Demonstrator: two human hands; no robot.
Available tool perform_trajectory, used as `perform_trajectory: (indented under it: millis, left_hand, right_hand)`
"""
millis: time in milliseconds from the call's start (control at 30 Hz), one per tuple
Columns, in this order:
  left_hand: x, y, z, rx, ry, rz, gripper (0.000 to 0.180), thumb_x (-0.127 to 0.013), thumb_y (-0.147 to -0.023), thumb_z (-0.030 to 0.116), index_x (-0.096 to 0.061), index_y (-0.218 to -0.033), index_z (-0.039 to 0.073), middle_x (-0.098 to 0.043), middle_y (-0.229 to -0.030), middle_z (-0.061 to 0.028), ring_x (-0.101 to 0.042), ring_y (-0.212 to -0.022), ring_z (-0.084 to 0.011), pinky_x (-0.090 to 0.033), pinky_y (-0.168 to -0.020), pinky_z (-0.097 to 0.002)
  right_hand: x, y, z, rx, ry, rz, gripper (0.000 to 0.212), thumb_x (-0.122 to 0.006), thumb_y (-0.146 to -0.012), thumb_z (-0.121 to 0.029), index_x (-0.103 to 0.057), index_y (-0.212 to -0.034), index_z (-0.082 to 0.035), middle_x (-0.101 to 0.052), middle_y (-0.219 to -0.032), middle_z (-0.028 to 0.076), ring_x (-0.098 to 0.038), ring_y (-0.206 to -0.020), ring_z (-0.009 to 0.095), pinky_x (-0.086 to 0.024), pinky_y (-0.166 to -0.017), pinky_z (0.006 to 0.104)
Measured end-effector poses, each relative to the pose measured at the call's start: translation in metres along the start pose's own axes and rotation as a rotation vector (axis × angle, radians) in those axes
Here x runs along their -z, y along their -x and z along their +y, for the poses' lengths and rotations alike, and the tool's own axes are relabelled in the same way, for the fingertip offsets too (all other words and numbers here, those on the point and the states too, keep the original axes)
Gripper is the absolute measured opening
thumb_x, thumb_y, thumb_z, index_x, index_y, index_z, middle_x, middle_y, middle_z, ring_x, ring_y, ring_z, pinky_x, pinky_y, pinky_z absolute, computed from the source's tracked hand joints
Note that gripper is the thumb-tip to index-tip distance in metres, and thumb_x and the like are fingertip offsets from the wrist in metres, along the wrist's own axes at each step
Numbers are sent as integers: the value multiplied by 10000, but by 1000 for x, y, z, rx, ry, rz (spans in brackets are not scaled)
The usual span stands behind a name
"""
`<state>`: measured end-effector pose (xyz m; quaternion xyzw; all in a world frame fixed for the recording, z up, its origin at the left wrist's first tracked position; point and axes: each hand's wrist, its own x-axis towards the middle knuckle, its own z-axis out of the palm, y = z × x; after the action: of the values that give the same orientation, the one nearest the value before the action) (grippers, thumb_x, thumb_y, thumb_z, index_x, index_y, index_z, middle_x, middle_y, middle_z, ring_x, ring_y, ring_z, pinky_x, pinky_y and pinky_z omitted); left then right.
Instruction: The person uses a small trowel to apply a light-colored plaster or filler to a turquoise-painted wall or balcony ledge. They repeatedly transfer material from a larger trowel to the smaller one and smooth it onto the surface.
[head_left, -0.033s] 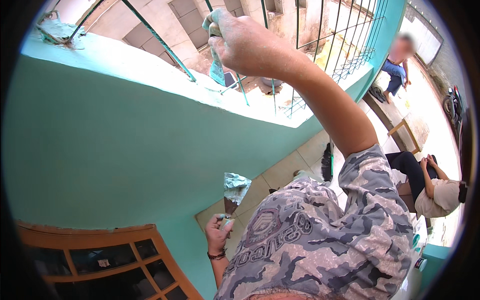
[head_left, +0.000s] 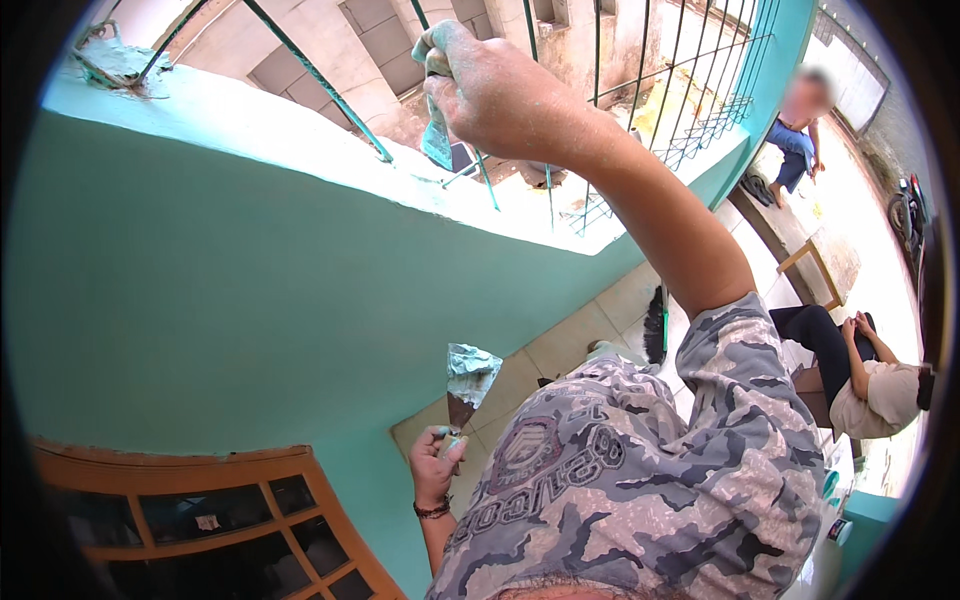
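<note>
My left hand [head_left: 437, 468], low in the middle, is closed round the handle of a putty knife [head_left: 462, 410]. Its blade points up and carries a thick lump of pale teal putty [head_left: 473, 368]. My right hand [head_left: 480, 88] is raised to the green window bars [head_left: 532, 60], its fingers closed and smeared with teal. From under that fist sticks a flat teal-coated scraper [head_left: 436, 146]; its handle is hidden in the hand. Below the scraper runs the white window ledge [head_left: 330, 165], brightly lit, on top of the teal wall [head_left: 250, 260].
Dried putty and wire [head_left: 115, 62] sit at the ledge's left end. A wood-framed window [head_left: 180, 470] is at lower left. On the right, one person [head_left: 800, 130] sits far off and another [head_left: 870, 390] sits nearer. A black-bristled broom [head_left: 655, 325] stands on the tiled floor [head_left: 610, 310].
My right hand has shifted very slightly right and down with the scraper. The left hand and its putty knife look nearly unmoved.
</note>
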<state>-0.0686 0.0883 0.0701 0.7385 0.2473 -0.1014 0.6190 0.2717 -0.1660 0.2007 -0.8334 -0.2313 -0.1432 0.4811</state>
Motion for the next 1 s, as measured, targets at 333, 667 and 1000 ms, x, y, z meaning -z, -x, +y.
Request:
perform_trajectory:
  millis: [333, 667, 1000]
  left_hand:
    - [2, -2, 3, 24, -27, 20, 209, -714, -770, 60, -578, -925, 29, -584, -641, 1, -492, -495, -31, -361, -412, -183]
    - [-6, 2, 12, 24, -16, 46, 230, -713, -772, 65, -568, -945, 24, -596, -669, -7, -517, -524, -41, -374, -418, -183]
    - [-22, 7, -7, -66, 88, 112, 230, -701, -776, 58, -553, -949, 22, -580, -677, -8, -521, -526, -51, -380, -401, -186]
  right_hand:
    - [-41, 19, 19, 65, -206, 153, 192, -471, -892, -86, -457, -1042, 34, -615, -749, 199, -623, -687, 329, -488, -655, 392]
    - [6, 40, 19, 87, -303, 295, 265, -510, -899, -147, -486, -1081, 44, -646, -853, 187, -642, -736, 258, -506, -653, 353]
    - [48, 186, 131, -605, -1374, 283, 216, -473, -909, -128, -510, -1086, -10, -617, -919, 126, -573, -712, 193, -446, -583, 281]
